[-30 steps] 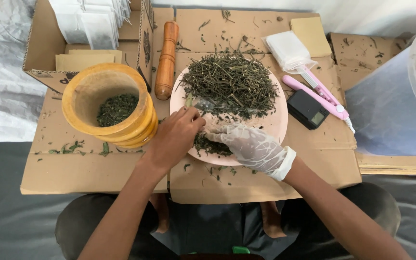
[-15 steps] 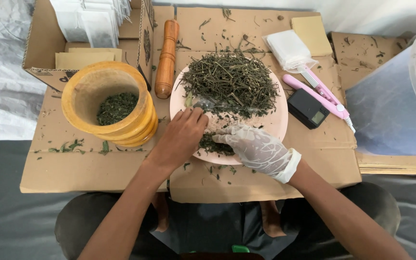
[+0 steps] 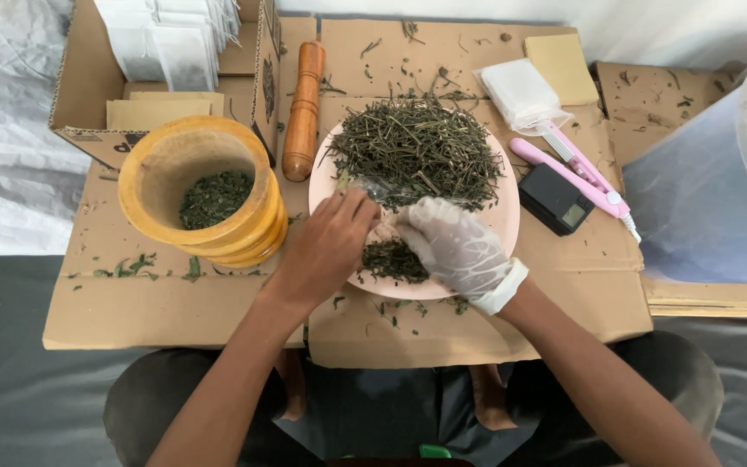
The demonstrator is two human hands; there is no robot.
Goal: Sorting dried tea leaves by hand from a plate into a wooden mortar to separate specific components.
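My bare left hand (image 3: 332,246) and gloved right hand (image 3: 456,249), fingers curled, pinch stems (image 3: 417,151) over the plate (image 3: 503,229), dropping leaves (image 3: 393,259) beside the mortar (image 3: 205,195).

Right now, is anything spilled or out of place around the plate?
Yes: green leaf crumbs lie loose on the cardboard below the mortar, and more scraps sit just off the plate rim near both hands. Nothing looks damaged or tipped.

Cardboard sheet (image 3: 175,303) bears mortar (image 3: 205,190), pestle (image 3: 303,108), pink plate (image 3: 503,225), scale (image 3: 553,197).
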